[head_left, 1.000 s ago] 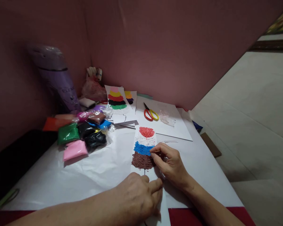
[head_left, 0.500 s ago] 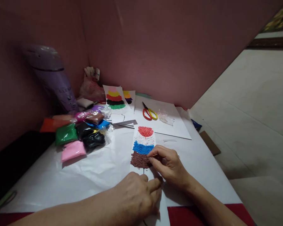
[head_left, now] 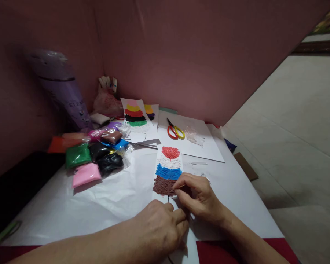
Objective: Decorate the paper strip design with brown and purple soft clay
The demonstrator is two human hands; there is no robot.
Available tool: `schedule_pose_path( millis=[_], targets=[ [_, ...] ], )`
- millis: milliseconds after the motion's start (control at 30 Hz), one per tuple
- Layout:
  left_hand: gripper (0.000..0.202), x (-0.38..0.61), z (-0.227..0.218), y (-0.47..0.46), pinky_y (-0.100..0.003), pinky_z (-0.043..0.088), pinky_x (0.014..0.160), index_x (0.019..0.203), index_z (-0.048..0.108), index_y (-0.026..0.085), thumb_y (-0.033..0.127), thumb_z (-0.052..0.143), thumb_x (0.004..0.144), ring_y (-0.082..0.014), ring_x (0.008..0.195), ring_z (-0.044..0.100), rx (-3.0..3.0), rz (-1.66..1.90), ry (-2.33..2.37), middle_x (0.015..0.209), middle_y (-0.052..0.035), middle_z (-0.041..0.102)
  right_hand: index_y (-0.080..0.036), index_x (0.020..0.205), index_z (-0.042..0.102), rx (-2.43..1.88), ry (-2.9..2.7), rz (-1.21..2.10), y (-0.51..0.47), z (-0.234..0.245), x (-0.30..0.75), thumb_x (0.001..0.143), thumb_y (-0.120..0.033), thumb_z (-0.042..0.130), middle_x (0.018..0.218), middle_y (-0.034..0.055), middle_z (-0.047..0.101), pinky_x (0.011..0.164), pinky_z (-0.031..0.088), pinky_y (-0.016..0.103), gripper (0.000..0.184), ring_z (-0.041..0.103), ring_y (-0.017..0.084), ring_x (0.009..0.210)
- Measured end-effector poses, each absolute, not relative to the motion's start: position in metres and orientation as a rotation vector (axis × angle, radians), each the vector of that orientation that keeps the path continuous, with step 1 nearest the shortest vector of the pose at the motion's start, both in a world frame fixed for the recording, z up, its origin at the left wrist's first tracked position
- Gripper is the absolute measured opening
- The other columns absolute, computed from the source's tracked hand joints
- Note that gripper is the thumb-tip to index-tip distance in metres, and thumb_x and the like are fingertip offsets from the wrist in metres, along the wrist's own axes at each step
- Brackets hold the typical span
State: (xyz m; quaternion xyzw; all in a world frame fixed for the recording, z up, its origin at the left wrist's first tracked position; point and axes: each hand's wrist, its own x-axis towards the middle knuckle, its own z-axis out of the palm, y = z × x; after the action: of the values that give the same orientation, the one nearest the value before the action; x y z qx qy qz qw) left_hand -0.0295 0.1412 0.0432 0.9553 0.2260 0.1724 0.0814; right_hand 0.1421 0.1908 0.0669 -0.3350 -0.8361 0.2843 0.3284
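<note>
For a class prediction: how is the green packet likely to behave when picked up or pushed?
The green packet would probably feel soft and yield to a squeeze, since its surface looks creased and bulging. Its glossy highlights suggest smooth plastic that may be slippery. Lying low and broad, it seems likelier to slide than roll or tip.

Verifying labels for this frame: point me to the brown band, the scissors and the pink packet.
Brown band (head_left: 163, 186): head view, middle of its visible part.
Scissors (head_left: 173, 127): head view, where handles meet blades.
Pink packet (head_left: 86, 176): head view, middle of its upper face.
</note>
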Motion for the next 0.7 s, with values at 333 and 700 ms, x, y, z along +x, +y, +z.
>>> schedule_pose_path(
  millis=[333, 700],
  targets=[
    [0.018, -0.0284, 0.0411, 0.141, -0.028, 0.039, 0.052, 0.09, 0.058, 0.014, 0.032, 0.056, 0.091, -0.0173, 0.066, 0.059, 2.859, 0.531, 0.701, 0.079, -0.0061, 0.064, -0.02, 0.077, 0.061, -0.881, -2.229, 0.755, 0.1909, 0.0662, 0.1415, 0.079, -0.009, 0.051, 0.066, -0.0005, 0.058, 0.053, 0.041, 0.026, 0.015, 0.052, 0.013, 0.058],
    [0.014, -0.0283, 0.0418, 0.1405, -0.033, 0.036, 0.048, 0.089, 0.056, 0.015, 0.029, 0.058, 0.09, -0.0182, 0.067, 0.06, 2.891, 0.55, 0.682, 0.08, -0.0027, 0.064, -0.018, 0.076, 0.064, -0.831, -2.264, 0.76, 0.1889, 0.068, 0.1403, 0.077, -0.006, 0.05, 0.065, 0.0004, 0.06, 0.055, 0.04, 0.025, 0.018, 0.053, 0.012, 0.058]
  ],
)
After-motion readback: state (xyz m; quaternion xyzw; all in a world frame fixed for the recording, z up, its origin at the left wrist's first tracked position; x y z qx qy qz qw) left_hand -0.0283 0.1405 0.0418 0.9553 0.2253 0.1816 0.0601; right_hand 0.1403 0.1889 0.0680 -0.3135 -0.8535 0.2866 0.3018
